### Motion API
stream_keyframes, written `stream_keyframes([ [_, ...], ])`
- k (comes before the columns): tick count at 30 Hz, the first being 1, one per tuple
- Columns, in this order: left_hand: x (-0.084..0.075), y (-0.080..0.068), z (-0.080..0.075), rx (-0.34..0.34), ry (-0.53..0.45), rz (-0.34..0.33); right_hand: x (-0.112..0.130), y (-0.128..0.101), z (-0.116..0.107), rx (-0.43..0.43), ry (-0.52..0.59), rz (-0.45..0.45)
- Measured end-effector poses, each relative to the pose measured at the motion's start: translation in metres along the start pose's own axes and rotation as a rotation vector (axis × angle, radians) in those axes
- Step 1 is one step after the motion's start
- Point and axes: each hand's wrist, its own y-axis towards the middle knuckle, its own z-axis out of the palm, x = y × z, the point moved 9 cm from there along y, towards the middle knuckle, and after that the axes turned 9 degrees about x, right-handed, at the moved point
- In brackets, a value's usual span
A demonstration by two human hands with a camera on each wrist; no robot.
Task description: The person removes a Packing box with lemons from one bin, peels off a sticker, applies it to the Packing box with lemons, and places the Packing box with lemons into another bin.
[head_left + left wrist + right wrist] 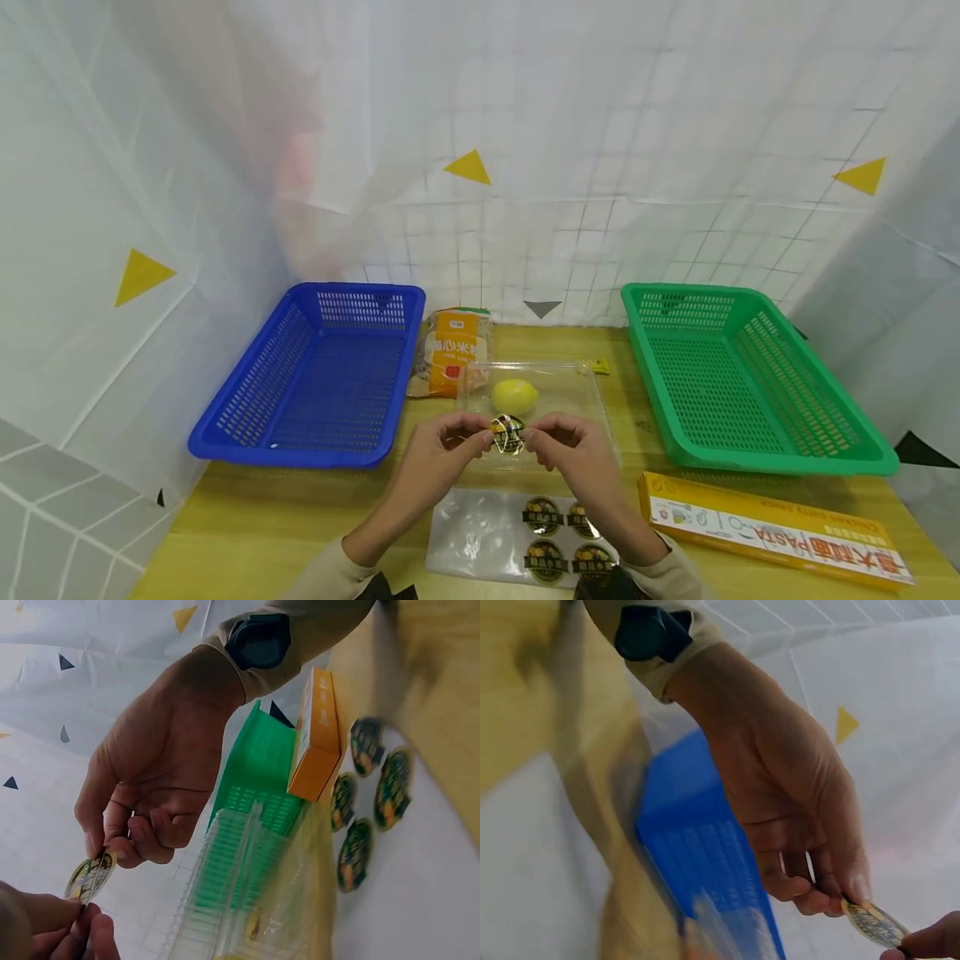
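My left hand (442,454) and right hand (572,450) each pinch one side of a round black and gold sticker (507,434) with fruit printed on it. The sticker is held up over the front of a clear plastic box (558,396). Inside the box, just beyond the sticker in the head view, lies a yellow lemon (514,396). Below my hands a sheet of stickers (474,533) lies on the table, with several matching round stickers on its right half. The left wrist view shows thumb and fingertips at both edges of the sticker (90,876).
A blue basket (300,457) stands at the left and a green basket (780,463) at the right. Behind the box leans a bag of grain (453,350). A yellow pasta box (780,529) lies at the front right. A small yellow packet (601,367) sits behind the clear box.
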Motion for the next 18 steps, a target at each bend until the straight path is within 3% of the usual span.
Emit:
stream_keyframes([
  [6,-0.012,0.027,-0.001,-0.011,0.132,0.075,0.008,0.018,-0.020,-0.066,-0.137,-0.047],
  [13,-0.010,0.050,0.001,-0.059,0.301,0.090,0.007,0.040,-0.034,-0.108,-0.319,-0.084],
  [18,-0.010,0.065,0.010,-0.066,0.501,0.142,0.010,0.050,-0.036,-0.144,-0.502,-0.160],
])
